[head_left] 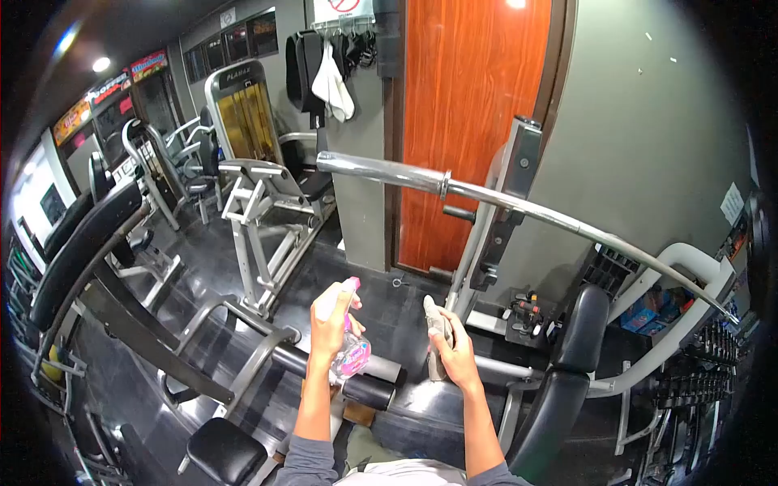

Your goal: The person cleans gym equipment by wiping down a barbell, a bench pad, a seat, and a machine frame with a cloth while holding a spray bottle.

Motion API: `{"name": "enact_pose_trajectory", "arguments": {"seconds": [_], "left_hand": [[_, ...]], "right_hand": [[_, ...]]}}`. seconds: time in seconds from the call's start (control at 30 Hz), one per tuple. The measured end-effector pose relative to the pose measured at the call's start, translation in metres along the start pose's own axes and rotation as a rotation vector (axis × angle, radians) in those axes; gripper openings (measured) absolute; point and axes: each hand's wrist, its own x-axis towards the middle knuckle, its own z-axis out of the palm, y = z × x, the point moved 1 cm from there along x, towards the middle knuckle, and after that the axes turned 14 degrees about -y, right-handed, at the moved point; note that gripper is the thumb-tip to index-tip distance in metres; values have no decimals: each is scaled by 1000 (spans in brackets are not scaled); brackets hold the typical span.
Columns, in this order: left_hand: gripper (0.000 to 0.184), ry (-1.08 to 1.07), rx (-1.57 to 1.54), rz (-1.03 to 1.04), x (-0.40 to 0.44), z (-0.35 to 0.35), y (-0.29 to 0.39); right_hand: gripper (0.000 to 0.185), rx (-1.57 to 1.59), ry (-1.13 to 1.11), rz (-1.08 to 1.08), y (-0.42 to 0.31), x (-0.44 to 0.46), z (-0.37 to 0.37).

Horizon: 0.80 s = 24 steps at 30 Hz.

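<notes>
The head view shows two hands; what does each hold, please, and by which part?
The left hand holds a spray bottle by its neck, near the pink top; the right hand grips a greyish cloth around its middle.

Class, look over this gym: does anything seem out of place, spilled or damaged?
A small ring-shaped item lies on the floor near the door, looking dropped rather than put away. No spill or damage is evident.
</notes>
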Motion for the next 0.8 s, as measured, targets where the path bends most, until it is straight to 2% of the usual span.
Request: {"name": "enact_pose_trajectory", "arguments": {"seconds": [0.07, 0.1, 0.17, 0.3, 0.33, 0.37, 0.43, 0.5, 0.53, 0.57, 0.67, 0.73, 0.8], "left_hand": [[41, 8, 11, 79, 19, -19, 9], [41, 24, -107, 21, -5, 17, 3], [42, 8, -67, 82, 18, -8, 16], [43, -15, -81, 150, 63, -45, 32], [35, 14, -138, 168, 72, -51, 38], [35, 7, -142, 173, 82, -60, 40], [45, -27, -23, 186, 104, -80, 45], [43, -28, -10, 199, 127, -98, 48], [37, -26, -48, 209, 137, -105, 51], [31, -27, -88, 214, 145, -111, 53], [32, -60, -123, 193, 171, -126, 52], [34, -63, -180, 180, 186, -134, 47], [34, -78, -195, 177, 198, -142, 40]], "right_hand": [[43, -42, -3, -84, 0, 24, 7], [43, -133, -19, -1, -26, -16, -20], [44, -43, -3, 64, -40, 11, -5], [46, -155, 54, -77, -55, 69, 19], [47, -162, 59, -97, -60, 83, 25], [48, -169, 64, -118, -65, 98, 32], [48, -214, 77, -146, -80, 124, 46], [48, -348, 115, -285, -89, 149, 60], [49, -372, 123, -314, -91, 159, 65], [49, -377, 137, -310, -94, 168, 71], [47, -434, 202, -314, -106, 182, 84], [45, -397, 223, -214, -108, 186, 86], [44, -451, 268, -259, -107, 191, 87]]}}
